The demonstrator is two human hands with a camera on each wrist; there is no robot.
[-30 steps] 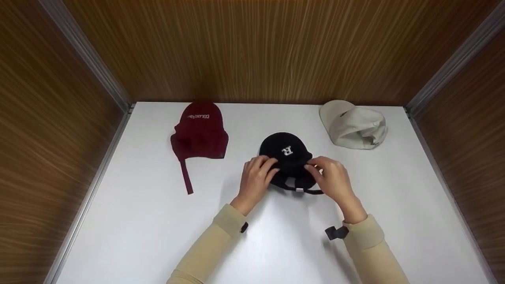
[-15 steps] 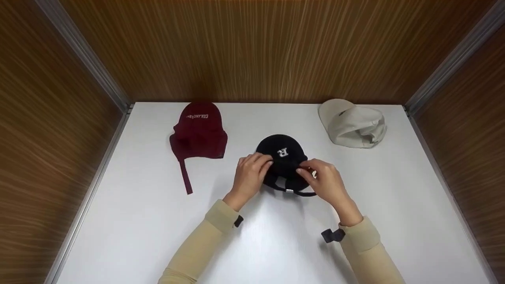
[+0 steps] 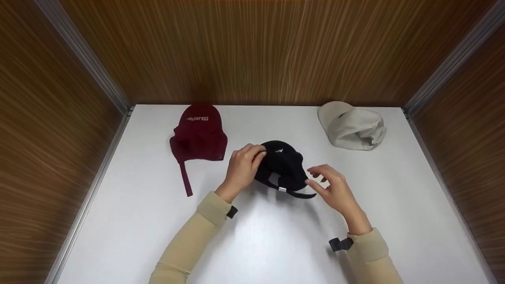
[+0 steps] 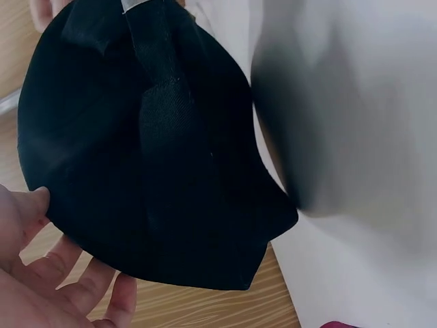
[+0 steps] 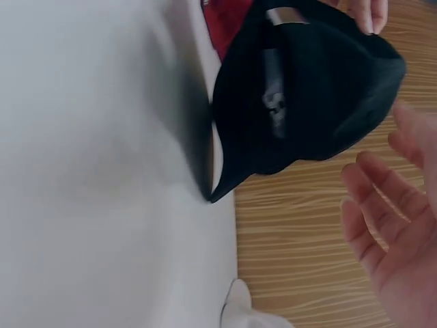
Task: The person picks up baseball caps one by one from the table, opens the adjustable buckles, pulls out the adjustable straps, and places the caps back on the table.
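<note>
A black baseball cap point(image 3: 290, 163) is at the middle of the white table, its inner side turned toward me and its crown sagging. Its back strap point(image 3: 303, 195) with a silver buckle point(image 3: 282, 189) hangs at the near side. My left hand point(image 3: 242, 167) pinches the cap's left edge between thumb and fingers. The left wrist view shows the thumb and fingertips of that hand point(image 4: 54, 280) at the rim of the cap point(image 4: 95, 164). Just off the cap's right side, my right hand point(image 3: 335, 191) has its fingers loosely bent and spread, holding nothing.
A dark red cap point(image 3: 199, 138) with a long strap lies at the back left of the table point(image 3: 138, 236). At the back right rests a beige cap point(image 3: 353, 128), brim toward the back. Wood-grain panels point(image 3: 256, 51) enclose the left, right and far sides.
My right hand has let go of the black cap and moved slightly right. My left hand has shifted left with the cap, whose right side now droops, leaving its white letter mostly foreshortened.
</note>
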